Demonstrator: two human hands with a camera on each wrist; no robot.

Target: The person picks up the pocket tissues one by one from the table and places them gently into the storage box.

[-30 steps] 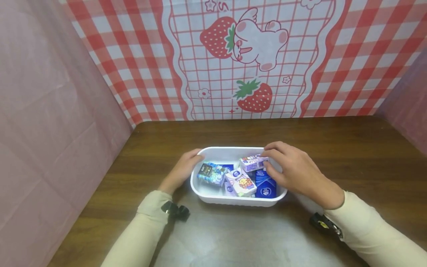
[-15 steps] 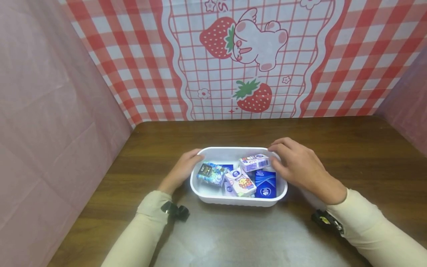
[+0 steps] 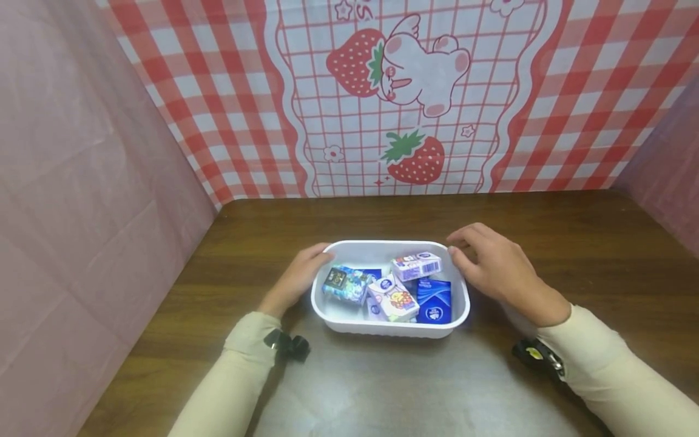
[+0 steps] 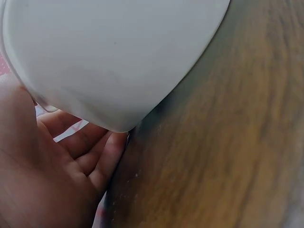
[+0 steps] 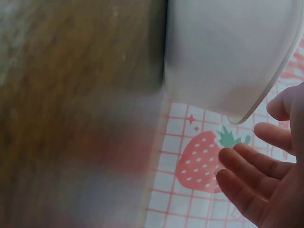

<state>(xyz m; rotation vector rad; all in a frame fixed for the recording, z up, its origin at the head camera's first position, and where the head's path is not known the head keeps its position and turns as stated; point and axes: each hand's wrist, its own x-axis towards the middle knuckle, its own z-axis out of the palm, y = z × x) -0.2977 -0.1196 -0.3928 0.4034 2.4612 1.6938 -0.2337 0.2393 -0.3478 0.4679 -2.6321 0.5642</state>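
Observation:
A white plastic basin point(image 3: 386, 329) stands on the table in the head view. My left hand point(image 3: 297, 276) grips its left end, thumb over the rim and fingers against the outer wall, as the left wrist view point(image 4: 61, 161) shows. Inside lie several small tissue packs: a blue-green floral one point(image 3: 347, 285) at the left, a white and purple one point(image 3: 394, 298) in the middle, a purple one point(image 3: 417, 266) at the back and a dark blue one point(image 3: 434, 301) at the right. Just off the right rim, my right hand point(image 3: 494, 267) has relaxed fingers and holds nothing.
The brown wooden table point(image 3: 349, 388) extends around the basin. A red-and-white checked cloth point(image 3: 218, 91) with strawberry prints hangs behind its far edge. Pink cloth point(image 3: 82, 182) hangs at the left side, with more at the right.
My right hand has drawn back rightward from the purple tissue pack, over the basin's right rim to just outside it. The pack lies where it was; my left hand stays put.

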